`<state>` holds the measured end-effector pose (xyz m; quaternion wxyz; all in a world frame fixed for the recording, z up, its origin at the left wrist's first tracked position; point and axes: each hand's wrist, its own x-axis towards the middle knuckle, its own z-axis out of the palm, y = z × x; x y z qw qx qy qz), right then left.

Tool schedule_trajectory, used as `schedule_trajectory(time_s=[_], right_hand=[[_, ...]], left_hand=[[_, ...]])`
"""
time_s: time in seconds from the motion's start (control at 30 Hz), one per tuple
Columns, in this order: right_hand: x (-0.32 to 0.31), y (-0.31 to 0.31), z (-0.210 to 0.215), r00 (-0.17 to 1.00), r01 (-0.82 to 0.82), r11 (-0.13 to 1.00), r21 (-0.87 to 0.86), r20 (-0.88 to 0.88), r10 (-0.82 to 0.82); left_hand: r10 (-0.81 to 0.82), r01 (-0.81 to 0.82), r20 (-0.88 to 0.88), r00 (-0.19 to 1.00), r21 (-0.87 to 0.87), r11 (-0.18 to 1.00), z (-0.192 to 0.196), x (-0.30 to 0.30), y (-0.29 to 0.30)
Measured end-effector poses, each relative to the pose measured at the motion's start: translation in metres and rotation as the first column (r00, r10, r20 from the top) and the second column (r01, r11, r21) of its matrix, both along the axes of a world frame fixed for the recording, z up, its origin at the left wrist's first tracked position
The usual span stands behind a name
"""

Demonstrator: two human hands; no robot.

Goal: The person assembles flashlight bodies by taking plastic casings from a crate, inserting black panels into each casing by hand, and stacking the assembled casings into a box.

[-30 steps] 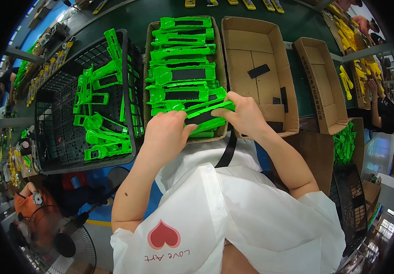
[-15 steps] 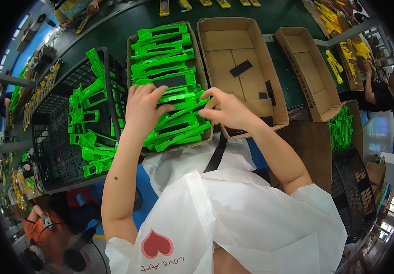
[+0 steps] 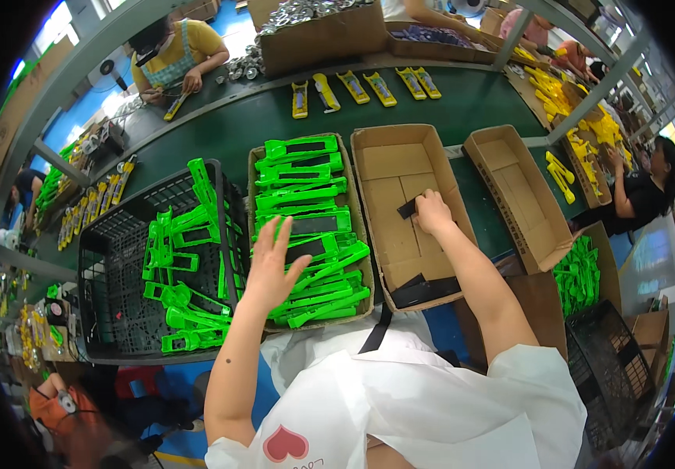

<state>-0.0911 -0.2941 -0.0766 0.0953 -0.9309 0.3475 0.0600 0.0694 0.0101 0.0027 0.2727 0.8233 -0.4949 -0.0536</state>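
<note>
The left grip [image 3: 269, 273], fingers apart, is over the left carton [image 3: 358, 211] of green parts [image 3: 294, 191]; in the middle carton [image 3: 388, 250], the right grip [image 3: 435, 215] touches a black strip [image 3: 406, 209], clamped or not cannot be told. A black crate [image 3: 122, 293] holds similar parts. Beyond the green surface [image 3: 462, 117] is a worker [image 3: 196, 51].

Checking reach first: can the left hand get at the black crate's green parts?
Probably yes: the left hand looks empty and close by; the crate is open-topped, though its right wall stands between.
</note>
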Motion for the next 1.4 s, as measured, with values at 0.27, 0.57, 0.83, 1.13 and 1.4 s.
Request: schedule_trajectory(time_s=[0.27,0.57,0.83,1.13,1.4], right_hand=[[0.005,-0.009,0.005,0.993,-0.102,0.995,-0.006,0.059,0.102],[0.121,-0.043,0.072,0.859,-0.122,0.987,-0.105,0.486,0.158],[0.275,-0.092,0.039,0.950,-0.112,0.986,-0.125,0.276,0.143],[0.363,-0.095,-0.024,0.987,-0.052,0.948,-0.315,0.131,0.098],[0.364,-0.131,-0.029,0.976,0.077,0.988,-0.130,0.212,-0.048]], left_hand=[[0.602,-0.579,0.149,0.785,-0.168,0.797,-0.024,0.097,0.079],[0.428,-0.436,-0.218,0.877,0.009,0.900,-0.034,0.048,0.044],[0.435,-0.452,-0.350,0.830,0.038,0.891,-0.014,0.045,0.041],[0.433,-0.462,-0.405,0.805,0.028,0.886,-0.014,0.044,0.039],[0.421,-0.456,-0.430,0.798,0.024,0.889,-0.009,0.046,0.036]])
